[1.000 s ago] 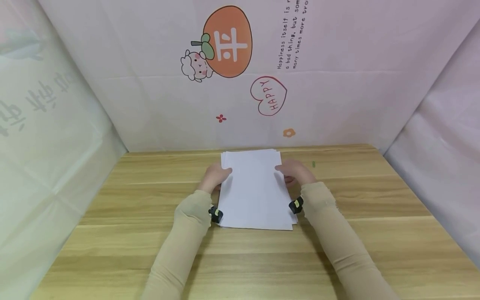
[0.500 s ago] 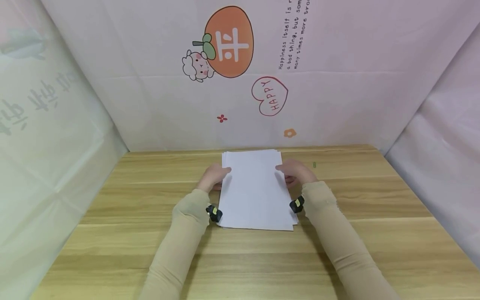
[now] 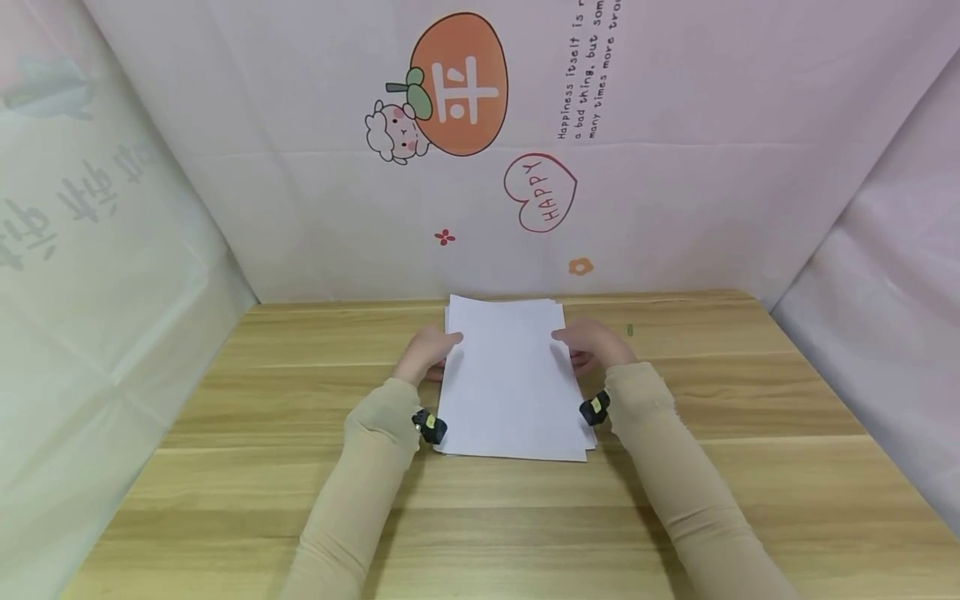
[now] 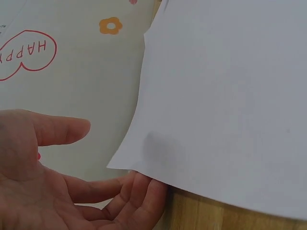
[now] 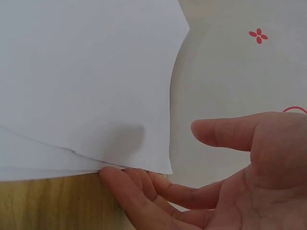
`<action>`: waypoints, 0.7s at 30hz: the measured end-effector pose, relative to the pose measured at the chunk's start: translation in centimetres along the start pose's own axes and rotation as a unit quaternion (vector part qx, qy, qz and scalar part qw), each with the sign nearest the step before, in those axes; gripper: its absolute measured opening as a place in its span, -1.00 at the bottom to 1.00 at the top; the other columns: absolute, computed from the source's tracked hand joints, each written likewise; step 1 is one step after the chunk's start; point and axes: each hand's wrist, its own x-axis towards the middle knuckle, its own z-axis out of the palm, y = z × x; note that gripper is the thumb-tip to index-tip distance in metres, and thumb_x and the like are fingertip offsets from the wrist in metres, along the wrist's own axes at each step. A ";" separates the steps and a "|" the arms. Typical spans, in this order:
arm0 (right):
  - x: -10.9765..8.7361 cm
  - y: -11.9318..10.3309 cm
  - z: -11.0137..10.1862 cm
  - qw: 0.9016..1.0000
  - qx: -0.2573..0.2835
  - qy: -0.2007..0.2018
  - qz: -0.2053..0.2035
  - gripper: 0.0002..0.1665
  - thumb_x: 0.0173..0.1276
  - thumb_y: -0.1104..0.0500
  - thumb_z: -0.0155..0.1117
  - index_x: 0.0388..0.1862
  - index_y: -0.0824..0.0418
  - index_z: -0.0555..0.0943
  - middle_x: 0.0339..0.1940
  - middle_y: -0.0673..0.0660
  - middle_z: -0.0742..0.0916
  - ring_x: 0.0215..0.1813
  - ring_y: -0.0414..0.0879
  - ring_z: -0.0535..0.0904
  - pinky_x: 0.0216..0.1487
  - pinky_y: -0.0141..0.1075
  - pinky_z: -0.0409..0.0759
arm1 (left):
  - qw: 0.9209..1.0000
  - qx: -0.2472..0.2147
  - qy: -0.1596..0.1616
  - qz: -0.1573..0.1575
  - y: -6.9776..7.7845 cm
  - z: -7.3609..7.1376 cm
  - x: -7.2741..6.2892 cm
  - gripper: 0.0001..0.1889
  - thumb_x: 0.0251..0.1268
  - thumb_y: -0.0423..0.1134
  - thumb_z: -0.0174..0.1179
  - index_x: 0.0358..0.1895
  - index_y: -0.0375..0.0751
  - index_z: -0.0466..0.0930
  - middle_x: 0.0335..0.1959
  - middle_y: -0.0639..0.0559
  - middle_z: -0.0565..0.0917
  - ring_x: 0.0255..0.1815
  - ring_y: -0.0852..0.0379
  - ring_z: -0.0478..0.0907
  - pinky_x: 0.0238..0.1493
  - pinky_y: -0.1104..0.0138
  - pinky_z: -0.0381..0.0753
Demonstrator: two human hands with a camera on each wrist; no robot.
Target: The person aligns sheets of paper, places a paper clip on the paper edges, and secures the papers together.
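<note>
A loose stack of white paper sheets (image 3: 510, 387) lies on the wooden table, its edges not lined up. My left hand (image 3: 427, 350) is at the stack's left edge, and my right hand (image 3: 597, 343) is at the right edge. In the left wrist view, fingertips (image 4: 148, 191) touch the paper's edge while the thumb stands off above it. Much the same shows in the right wrist view: fingers (image 5: 129, 191) meet the sheets' edges, with the thumb apart from the paper. The top sheet's far left corner pokes up a little.
A small green oval thing (image 3: 630, 330) lies on the wooden table (image 3: 480, 525) to the right of my right hand. A printed cloth (image 3: 337, 208) hangs behind the table's back edge, with more cloth at both sides. Black wrist cameras sit at both cuffs.
The top sheet's far left corner has risen slightly and shifted right. My left hand has shifted a little; the right has hardly moved.
</note>
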 end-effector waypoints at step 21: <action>-0.7 0.8 -0.6 0.999 0.024 -0.020 -0.031 -0.56 0.43 -0.09 0.01 -0.33 0.30 0.37 -0.41 0.13 0.47 -0.18 0.03 0.48 -0.13 -0.17 0.63 | 0.997 0.074 0.021 0.028 0.3 0.7 -0.1 -0.34 0.27 0.05 0.05 0.22 -0.47 0.32 0.10 -0.26 0.46 0.05 -0.08 0.43 0.08 0.11 0.48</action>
